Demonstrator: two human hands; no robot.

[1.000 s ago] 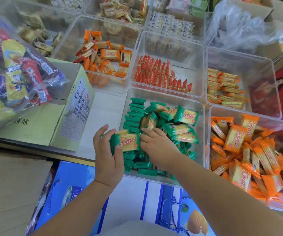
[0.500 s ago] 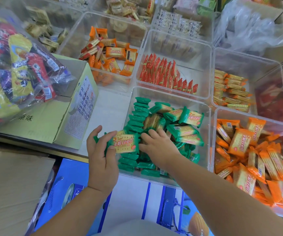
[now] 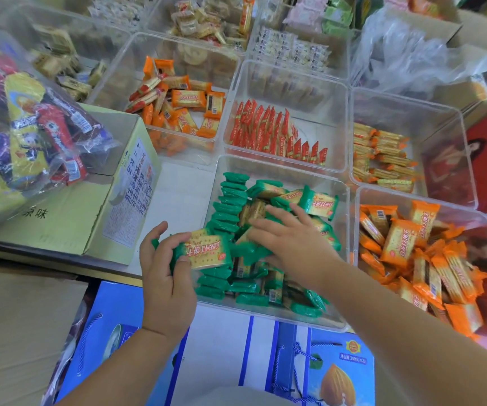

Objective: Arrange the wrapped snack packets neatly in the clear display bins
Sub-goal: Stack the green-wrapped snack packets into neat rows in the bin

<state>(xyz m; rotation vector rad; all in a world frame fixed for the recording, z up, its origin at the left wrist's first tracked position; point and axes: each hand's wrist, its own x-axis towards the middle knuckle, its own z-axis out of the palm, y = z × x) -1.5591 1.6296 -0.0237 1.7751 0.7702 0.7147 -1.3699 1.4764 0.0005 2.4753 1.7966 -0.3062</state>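
Bulging plastic bag (image 3: 31,127) atop yellow-green carton (image 3: 60,230); blue almond-print box (image 3: 339,373) at bottom edge.

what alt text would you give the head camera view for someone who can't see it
A person's left hand grips a bundle of green packets at the left edge of a clear bin, while the right hand rests on the loose green pile inside. Neighbouring bins hold orange packets and red packets.
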